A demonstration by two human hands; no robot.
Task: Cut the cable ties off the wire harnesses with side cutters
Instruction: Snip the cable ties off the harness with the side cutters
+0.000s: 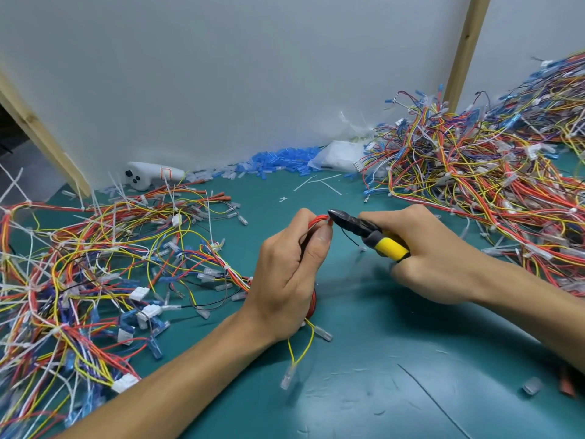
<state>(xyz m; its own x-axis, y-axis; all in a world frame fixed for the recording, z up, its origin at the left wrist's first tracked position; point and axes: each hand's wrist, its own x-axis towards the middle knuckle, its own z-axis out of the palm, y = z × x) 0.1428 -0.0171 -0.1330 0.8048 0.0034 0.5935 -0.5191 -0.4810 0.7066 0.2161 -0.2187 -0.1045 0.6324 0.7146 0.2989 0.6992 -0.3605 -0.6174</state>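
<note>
The left hand (292, 267) is closed around a small red wire harness (319, 220). The thumb and fingers pinch it near the top, so a short loop of red wires sticks up just above the thumb. The rest of the bundle runs down behind the palm, and two yellow wires (300, 346) hang out below the wrist, toward the near side.

The right hand (421, 251) is wrapped tight around the yellow handles of the side cutters (364, 231). The cutters lie almost flat and point left. Their dark tip sits right at the red loop, touching it or just beside it. The blades look nearly shut, but the cable tie itself is too small to see, so I cannot tell if it is between them.

So the cut spot is to the left of the right hand and at the top of the left fist. The wires run up and down, and the cutters come across them from the right. The thumb is very close under the tip, so the snip needs care
</note>
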